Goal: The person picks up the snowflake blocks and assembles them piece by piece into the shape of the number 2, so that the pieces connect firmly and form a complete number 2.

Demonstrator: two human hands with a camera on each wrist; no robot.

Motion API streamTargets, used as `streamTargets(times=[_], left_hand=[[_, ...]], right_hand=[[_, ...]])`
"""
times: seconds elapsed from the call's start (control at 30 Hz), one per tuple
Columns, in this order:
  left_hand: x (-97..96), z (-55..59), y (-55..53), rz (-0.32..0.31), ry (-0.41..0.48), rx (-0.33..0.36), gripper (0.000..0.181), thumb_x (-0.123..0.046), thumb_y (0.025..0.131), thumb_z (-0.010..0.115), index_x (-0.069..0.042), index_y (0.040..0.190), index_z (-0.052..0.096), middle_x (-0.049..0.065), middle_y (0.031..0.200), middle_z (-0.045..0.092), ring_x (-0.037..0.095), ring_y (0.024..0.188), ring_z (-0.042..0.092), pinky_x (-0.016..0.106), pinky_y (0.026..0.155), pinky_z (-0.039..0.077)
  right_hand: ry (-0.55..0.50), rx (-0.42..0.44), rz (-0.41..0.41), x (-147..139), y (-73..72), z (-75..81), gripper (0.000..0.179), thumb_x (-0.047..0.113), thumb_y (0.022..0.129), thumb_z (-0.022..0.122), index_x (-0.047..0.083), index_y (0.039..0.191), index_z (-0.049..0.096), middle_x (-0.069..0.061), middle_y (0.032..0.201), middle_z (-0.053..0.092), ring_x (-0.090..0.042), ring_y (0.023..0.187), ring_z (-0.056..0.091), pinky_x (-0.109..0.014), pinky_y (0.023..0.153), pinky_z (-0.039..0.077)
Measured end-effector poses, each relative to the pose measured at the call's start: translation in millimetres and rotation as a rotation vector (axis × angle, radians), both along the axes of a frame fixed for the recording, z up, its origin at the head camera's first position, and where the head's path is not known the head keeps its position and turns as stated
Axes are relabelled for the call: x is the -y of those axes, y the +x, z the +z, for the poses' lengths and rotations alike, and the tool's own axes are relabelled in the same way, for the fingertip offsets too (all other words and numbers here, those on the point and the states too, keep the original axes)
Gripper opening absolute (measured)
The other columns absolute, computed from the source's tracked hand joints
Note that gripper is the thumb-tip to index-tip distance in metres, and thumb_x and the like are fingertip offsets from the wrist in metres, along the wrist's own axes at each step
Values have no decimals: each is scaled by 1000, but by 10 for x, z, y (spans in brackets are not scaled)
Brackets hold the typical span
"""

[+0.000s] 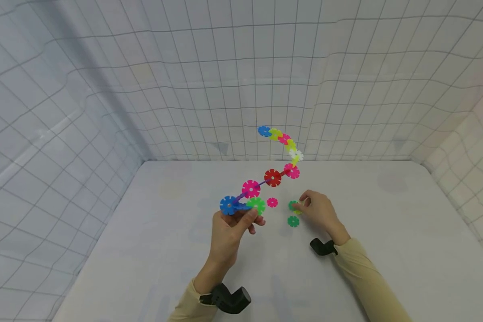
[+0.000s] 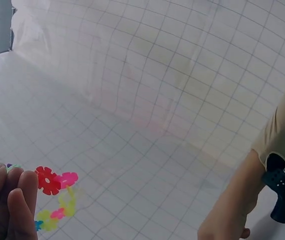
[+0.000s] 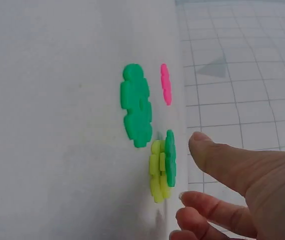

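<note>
My left hand [image 1: 230,235] pinches the near end of a chain of notched plastic discs, thumb against a light green disc [image 1: 256,205]. A blue disc [image 1: 228,205] sits at that end too, above the knuckles. From there the chain climbs through pink, a red disc [image 1: 273,178] and yellow and white ones, curving to another blue disc [image 1: 264,131]. My right hand [image 1: 319,209] hovers over the table, thumb and fingers apart beside a green disc [image 3: 170,158] that overlaps yellow discs [image 3: 157,172]. Nothing shows between those fingertips in the right wrist view.
A separate green disc [image 1: 293,221] lies on the white table [image 1: 177,250] nearer to me. A small pink disc [image 1: 272,202] lies between the two hands. Grid-patterned white sheeting [image 1: 241,80] rises behind the table and at both sides.
</note>
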State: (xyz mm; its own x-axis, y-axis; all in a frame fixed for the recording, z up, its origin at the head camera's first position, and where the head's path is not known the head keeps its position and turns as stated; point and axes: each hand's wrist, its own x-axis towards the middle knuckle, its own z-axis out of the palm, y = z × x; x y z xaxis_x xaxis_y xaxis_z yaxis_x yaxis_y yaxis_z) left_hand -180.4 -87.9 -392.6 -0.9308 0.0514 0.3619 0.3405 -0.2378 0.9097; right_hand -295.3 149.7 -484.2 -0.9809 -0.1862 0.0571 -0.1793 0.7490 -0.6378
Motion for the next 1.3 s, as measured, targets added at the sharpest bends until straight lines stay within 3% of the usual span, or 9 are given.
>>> streamTargets(times=[0.17,0.4,0.67,0.83,0.97,1.13,1.3], left_hand=[[-12,1,1,-10,7,13,16,-3,90,62,13,92,59,6,75,69,19,71,67,25,57,50],[-1,18,4,-14,6,9,17,-3,90,62,14,91,59,5,75,68,19,71,68,25,57,50],[36,36,-8,-2,7,2,16,-2,90,62,14,91,59,5,76,68,20,71,68,25,58,51],[45,31,-3,0,6,12,18,-3,90,62,14,91,59,5,75,69,20,71,68,25,58,50],[47,28,2,5,2,18,17,-3,90,62,14,91,59,6,75,69,20,71,68,25,57,50],[33,41,14,-11,14,14,18,-3,90,63,15,92,59,6,75,68,20,71,67,24,57,50],[18,51,26,-17,19,19,20,-4,90,63,16,91,59,7,75,68,19,70,67,24,57,50]], right_hand=[[52,36,-24,32,-84,-93,38,32,80,76,1,99,64,-4,76,54,-20,69,49,-30,58,41],[-44,-13,-23,0,-81,-136,24,25,79,78,8,95,72,-9,91,61,-25,83,57,-37,66,46],[-103,-36,-17,-45,-80,-143,21,18,82,74,5,98,73,-10,92,64,-24,79,58,-34,64,44],[7,-65,-28,32,-92,-117,28,18,84,71,5,108,70,-12,97,61,-25,84,57,-35,62,46],[136,-78,-7,202,-124,-113,35,30,84,70,9,111,69,-8,98,58,-23,89,55,-34,59,47],[162,-64,56,435,-179,-103,41,41,78,76,9,101,67,-3,87,54,-20,81,52,-32,56,46],[141,-1,74,526,-229,-89,31,33,76,79,8,87,64,-3,81,52,-18,72,50,-31,55,45]])
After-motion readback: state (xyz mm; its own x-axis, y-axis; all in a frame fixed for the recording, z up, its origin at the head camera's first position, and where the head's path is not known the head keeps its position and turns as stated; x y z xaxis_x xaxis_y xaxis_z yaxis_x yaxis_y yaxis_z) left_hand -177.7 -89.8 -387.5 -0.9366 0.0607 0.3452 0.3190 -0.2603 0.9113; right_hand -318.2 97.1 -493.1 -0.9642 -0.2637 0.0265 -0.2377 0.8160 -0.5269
